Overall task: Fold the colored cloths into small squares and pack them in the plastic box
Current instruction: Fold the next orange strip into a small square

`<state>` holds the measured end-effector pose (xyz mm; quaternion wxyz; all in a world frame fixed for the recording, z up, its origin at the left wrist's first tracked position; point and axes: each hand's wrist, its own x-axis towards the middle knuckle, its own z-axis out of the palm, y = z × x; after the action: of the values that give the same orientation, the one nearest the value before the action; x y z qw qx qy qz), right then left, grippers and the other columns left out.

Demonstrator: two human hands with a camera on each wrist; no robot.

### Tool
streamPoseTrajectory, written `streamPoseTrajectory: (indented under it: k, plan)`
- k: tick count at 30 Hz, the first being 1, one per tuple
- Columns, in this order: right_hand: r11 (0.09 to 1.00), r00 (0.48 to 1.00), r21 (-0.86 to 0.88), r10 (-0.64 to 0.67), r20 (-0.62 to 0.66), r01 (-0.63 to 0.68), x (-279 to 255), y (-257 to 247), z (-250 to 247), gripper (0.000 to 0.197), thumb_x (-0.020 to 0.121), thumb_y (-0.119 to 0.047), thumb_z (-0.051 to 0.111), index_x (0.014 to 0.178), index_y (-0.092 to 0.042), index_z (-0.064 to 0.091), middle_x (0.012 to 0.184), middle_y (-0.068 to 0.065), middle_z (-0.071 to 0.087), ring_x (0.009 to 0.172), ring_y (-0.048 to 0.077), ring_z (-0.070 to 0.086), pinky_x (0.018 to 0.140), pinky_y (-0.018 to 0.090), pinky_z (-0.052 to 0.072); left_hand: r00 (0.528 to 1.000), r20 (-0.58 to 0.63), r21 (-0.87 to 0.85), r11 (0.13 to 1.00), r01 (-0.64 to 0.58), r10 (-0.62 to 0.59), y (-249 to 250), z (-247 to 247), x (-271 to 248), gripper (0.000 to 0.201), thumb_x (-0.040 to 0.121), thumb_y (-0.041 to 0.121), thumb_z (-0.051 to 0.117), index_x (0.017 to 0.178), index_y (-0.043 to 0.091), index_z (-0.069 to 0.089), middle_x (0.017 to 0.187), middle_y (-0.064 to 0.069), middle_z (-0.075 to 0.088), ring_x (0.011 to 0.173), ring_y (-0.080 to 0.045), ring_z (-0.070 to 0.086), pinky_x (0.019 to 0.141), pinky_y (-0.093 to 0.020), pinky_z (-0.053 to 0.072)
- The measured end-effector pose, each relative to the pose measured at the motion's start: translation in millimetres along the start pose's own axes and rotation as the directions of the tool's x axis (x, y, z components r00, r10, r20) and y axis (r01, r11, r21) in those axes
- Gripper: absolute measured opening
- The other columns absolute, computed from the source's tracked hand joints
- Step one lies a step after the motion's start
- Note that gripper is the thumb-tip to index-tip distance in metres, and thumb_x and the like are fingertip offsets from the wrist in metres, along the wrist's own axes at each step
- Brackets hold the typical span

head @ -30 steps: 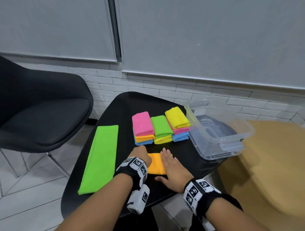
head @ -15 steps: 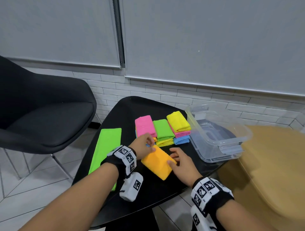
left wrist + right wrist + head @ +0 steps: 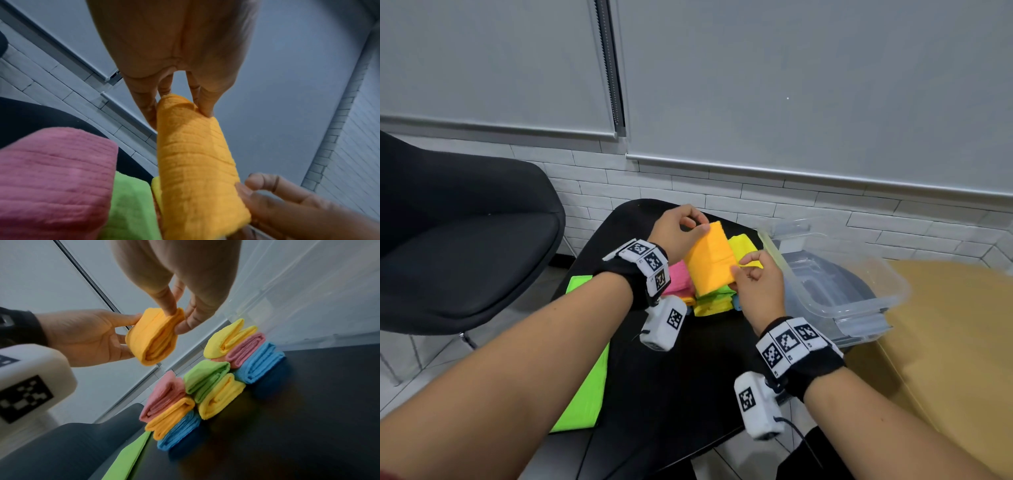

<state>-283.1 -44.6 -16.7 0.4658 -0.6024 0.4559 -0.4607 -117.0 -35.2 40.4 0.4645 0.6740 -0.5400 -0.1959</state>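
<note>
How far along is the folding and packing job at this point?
Folding is mostly done: eight folded cloths sit in three stacks on the black table. In hand: the left hand and right hand hold a folded orange cloth above them. Left: the long green cloth lies only part-folded, and the plastic box holds no cloths yet.

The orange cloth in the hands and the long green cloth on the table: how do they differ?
The orange cloth is folded small and held in the air, pinched by the left hand and right hand. The green cloth lies flat as a long strip on the table, untouched. Both are bright cloths.
</note>
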Motion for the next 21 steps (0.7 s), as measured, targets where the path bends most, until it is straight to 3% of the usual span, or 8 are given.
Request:
streamPoseTrajectory:
  k: [4,10,13,15,17,19,21]
  plan:
    - [0.997,0.997,-0.07,0.024,-0.074,-0.03,24,11,9,0.03,0.086,-0.01,0.065,0.07,-0.033,0.055,0.072,0.011,0.066,0.069,0.03,0.067,0.071,0.052,0.056,1.0,0.025,-0.006,1.0,-0.006,0.006,-15,10,18,0.01,0.087,0.018,0.064,0.094,0.024,0.067,0.091,-0.001,0.063,0.084,-0.014,0.057,0.085,-0.036,0.051]
    - [0.985,0.993,-0.16,0.051,-0.105,-0.067,39,31,20,0.017,0.087,-0.008,0.064,0.075,-0.02,0.063,0.07,0.002,0.065,0.07,0.026,0.067,0.074,0.047,0.057,0.992,0.125,0.227,0.973,-0.051,0.023,-41,30,36,0.027,0.09,0.021,0.061,0.117,0.02,0.061,0.116,-0.006,0.057,0.104,-0.016,0.053,0.09,-0.027,0.041]
    - [0.969,0.997,-0.243,0.022,-0.079,-0.041,39,41,25,0.007,0.088,-0.01,0.063,0.085,-0.013,0.069,0.082,0.003,0.067,0.074,0.02,0.064,0.076,0.033,0.055,0.988,0.154,0.335,0.939,-0.075,0.024,-52,40,38,0.031,0.092,0.021,0.058,0.123,0.018,0.057,0.121,-0.007,0.054,0.112,-0.02,0.052,0.09,-0.024,0.035]
    - [0.924,0.998,-0.382,-0.025,-0.058,0.0,38,44,26,0.01,0.09,-0.015,0.062,0.092,-0.012,0.071,0.097,0.006,0.066,0.08,0.015,0.061,0.072,0.021,0.045,0.984,0.177,0.41,0.908,-0.083,0.01,-59,46,38,0.033,0.094,0.022,0.055,0.126,0.018,0.054,0.123,-0.008,0.052,0.114,-0.023,0.051,0.092,-0.028,0.037]
    - [0.877,0.997,-0.476,-0.074,-0.013,0.059,35,44,26,0.015,0.093,-0.019,0.06,0.099,-0.011,0.071,0.106,0.005,0.06,0.087,0.016,0.059,0.074,0.02,0.042,0.979,0.202,0.482,0.871,-0.092,-0.008,-65,48,38,0.036,0.096,0.023,0.052,0.131,0.018,0.051,0.125,-0.008,0.051,0.115,-0.024,0.051,0.094,-0.031,0.039]
    - [0.84,0.992,-0.529,-0.119,0.04,0.122,32,44,25,0.02,0.094,-0.021,0.058,0.107,-0.01,0.069,0.11,0.003,0.054,0.09,0.015,0.058,0.08,0.025,0.047,0.976,0.215,0.527,0.843,-0.103,-0.015,-67,49,37,0.038,0.097,0.024,0.048,0.135,0.018,0.047,0.128,-0.007,0.05,0.117,-0.023,0.05,0.094,-0.032,0.04]
    - [0.798,0.982,-0.575,-0.172,0.071,0.182,32,43,22,0.024,0.094,-0.023,0.057,0.111,-0.011,0.068,0.112,0.002,0.05,0.094,0.015,0.057,0.081,0.028,0.049,0.976,0.216,0.559,0.819,-0.129,0.007,-66,47,37,0.041,0.098,0.026,0.046,0.139,0.019,0.045,0.134,-0.006,0.049,0.122,-0.023,0.048,0.102,-0.035,0.037]
